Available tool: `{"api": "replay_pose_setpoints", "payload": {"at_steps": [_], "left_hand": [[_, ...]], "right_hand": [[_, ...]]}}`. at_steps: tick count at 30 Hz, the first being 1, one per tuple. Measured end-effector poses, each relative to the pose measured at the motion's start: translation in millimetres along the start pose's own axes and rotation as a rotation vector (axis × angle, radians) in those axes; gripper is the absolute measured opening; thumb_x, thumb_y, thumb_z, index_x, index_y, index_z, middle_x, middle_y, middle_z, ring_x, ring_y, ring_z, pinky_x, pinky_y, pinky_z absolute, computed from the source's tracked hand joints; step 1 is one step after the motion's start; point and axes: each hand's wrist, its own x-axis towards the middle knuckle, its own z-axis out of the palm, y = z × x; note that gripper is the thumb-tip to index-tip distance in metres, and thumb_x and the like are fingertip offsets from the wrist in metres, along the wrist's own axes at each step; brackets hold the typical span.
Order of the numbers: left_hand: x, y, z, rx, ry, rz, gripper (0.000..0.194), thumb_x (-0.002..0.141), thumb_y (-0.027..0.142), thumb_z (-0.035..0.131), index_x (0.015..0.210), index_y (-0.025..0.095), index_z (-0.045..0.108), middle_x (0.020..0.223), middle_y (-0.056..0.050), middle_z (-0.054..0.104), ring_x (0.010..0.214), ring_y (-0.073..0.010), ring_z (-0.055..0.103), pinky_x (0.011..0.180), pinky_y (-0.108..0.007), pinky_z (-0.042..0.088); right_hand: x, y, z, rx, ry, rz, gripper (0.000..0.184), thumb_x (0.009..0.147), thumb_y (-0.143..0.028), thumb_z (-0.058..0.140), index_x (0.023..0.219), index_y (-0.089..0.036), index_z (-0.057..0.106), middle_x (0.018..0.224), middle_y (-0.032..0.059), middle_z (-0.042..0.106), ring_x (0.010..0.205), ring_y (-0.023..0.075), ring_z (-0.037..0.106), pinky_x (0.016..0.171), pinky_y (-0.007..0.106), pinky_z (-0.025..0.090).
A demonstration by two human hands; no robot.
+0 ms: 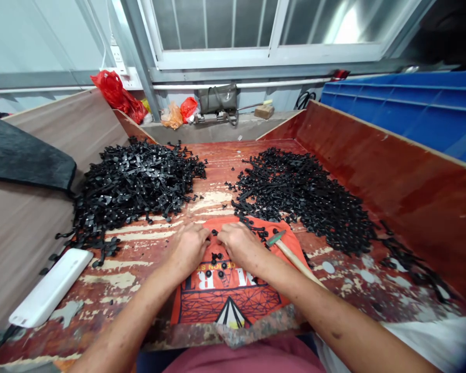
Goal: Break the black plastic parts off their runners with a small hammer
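Left hand (191,242), right hand (235,239) over orange cloth (252,298), fingers curled at small black parts (214,232); grip unclear. Hammer (293,256) on cloth's right, black heaps (135,178) (303,194) beyond cloth.

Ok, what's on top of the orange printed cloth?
The cloth bears small black parts and a wooden-handled hammer; whatever lies beneath the left hand and right hand is hidden.

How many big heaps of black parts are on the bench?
2: the left heap, beyond the white box; the right heap, beyond the hammer and along the red side board.
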Motion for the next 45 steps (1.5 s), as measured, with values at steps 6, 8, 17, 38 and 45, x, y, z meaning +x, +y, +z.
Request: {"api": "replay_pose_setpoints", "payload": {"at_steps": [6, 8, 17, 38, 45], "left_hand": [[8, -16, -17.5, -0.034, -0.016, -0.158, 0.018, 0.077, 0.009, 0.051, 0.084, 0.019, 0.064, 0.08, -0.005, 0.069, 0.077, -0.0196, 0.063, 0.071, -0.028, 0.044], [12, -16, -23.7, -0.004, -0.051, -0.169, 0.017, 0.077, 0.01, 0.051, 0.084, 0.019, 0.063, 0.081, -0.005, 0.069, 0.077, -0.0195, 0.063, 0.071, -0.028, 0.044], [15, -6, -16.4, 0.293, -0.275, 0.041, 0.025, 0.079, 0.007, 0.047, 0.085, 0.014, 0.07, 0.087, -0.016, 0.069, 0.086, -0.0273, 0.064, 0.075, -0.035, 0.045], [-3, 14, -10.9, 0.054, -0.231, 0.127, 0.014, 0.084, 0.021, 0.057, 0.086, 0.024, 0.07, 0.086, -0.004, 0.067, 0.089, -0.0229, 0.062, 0.084, -0.038, 0.038], [-3, 4, -30.3, 0.071, -0.057, 0.003, 0.013, 0.077, 0.011, 0.051, 0.084, 0.018, 0.059, 0.087, -0.008, 0.065, 0.086, -0.0232, 0.06, 0.076, -0.032, 0.041]], "right_hand": [[-2, 14, -18, -0.009, 0.008, 0.162, 0.022, 0.088, -0.005, 0.048, 0.098, -0.017, 0.063, 0.098, 0.005, 0.062, 0.083, 0.016, 0.057, 0.074, 0.025, 0.04], [-3, 16, -22, -0.03, -0.043, 0.17, 0.019, 0.089, -0.008, 0.048, 0.092, -0.017, 0.064, 0.091, 0.0043, 0.061, 0.079, 0.0166, 0.056, 0.071, 0.026, 0.039], [-9, -15, -43, -0.137, -0.235, 0.139, 0.028, 0.088, 0.002, 0.044, 0.098, -0.012, 0.066, 0.097, 0.0133, 0.065, 0.091, 0.0254, 0.059, 0.093, 0.038, 0.038], [-16, -3, -20, -0.157, -0.032, 0.058, 0.023, 0.095, -0.018, 0.053, 0.081, -0.016, 0.07, 0.084, 0.0098, 0.064, 0.09, 0.024, 0.046, 0.083, 0.04, 0.027], [-16, -17, -5, -0.109, -0.054, -0.017, 0.02, 0.093, -0.019, 0.057, 0.079, -0.019, 0.07, 0.078, 0.005, 0.066, 0.082, 0.02, 0.049, 0.082, 0.036, 0.028]]}}
